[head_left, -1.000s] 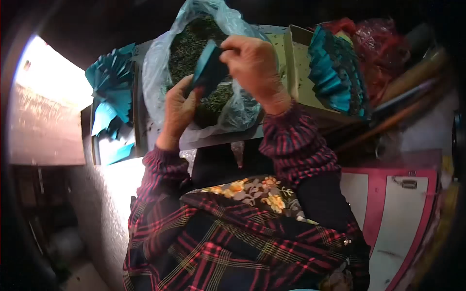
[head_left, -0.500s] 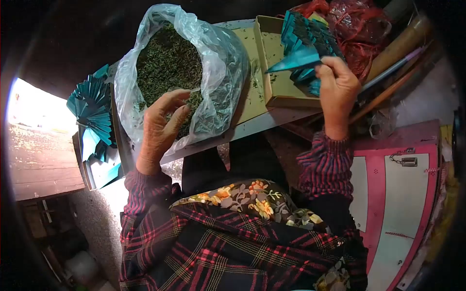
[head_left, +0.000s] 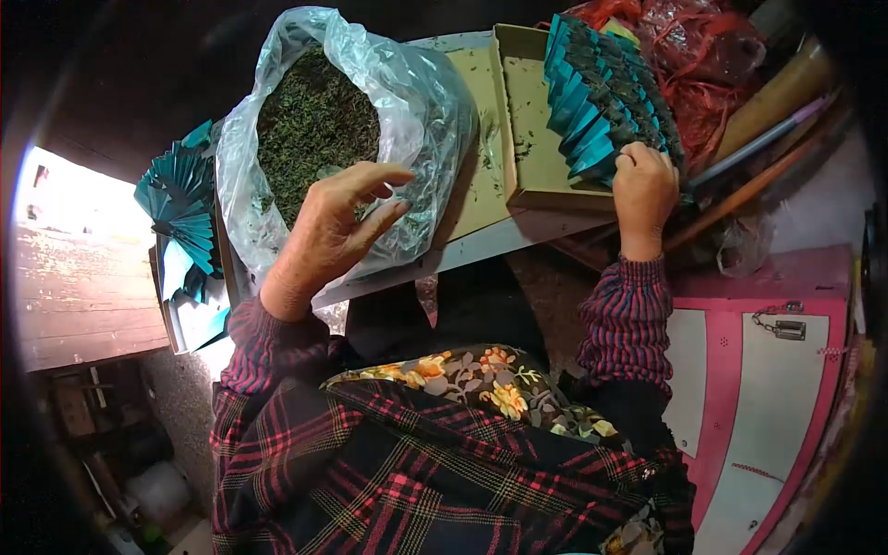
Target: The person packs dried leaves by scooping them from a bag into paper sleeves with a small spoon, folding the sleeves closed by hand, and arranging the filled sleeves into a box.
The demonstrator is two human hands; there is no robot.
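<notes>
On the left we see a fan of blue-green papers (head_left: pixel 180 199), thin and flat, spread out like a bird's tail. Next to it sits a big clear plastic bag (head_left: pixel 427 116), all crinkly, with its mouth wide open. Inside we see lots of small, dry green and brown leaves (head_left: pixel 319 129). The left hand (head_left: pixel 335 225) is over the near side of the bag, with its fingers spread apart and nothing in them.

Further right, a low tan box (head_left: pixel 532 102) is on the table (head_left: pixel 481 243), with little dark crumbs on its bottom. In its right part we see blue-green paper packets (head_left: pixel 575 97) in a slanting row, leaning close together. They have sharp folds and shiny sides, and dark, crumbly stuff shows along their right side. The right hand (head_left: pixel 645 190) is at the near end of the row with its fingers curled down. We cannot tell if they grip a packet. Past the box lie crumpled red plastic bags (head_left: pixel 703 55).
</notes>
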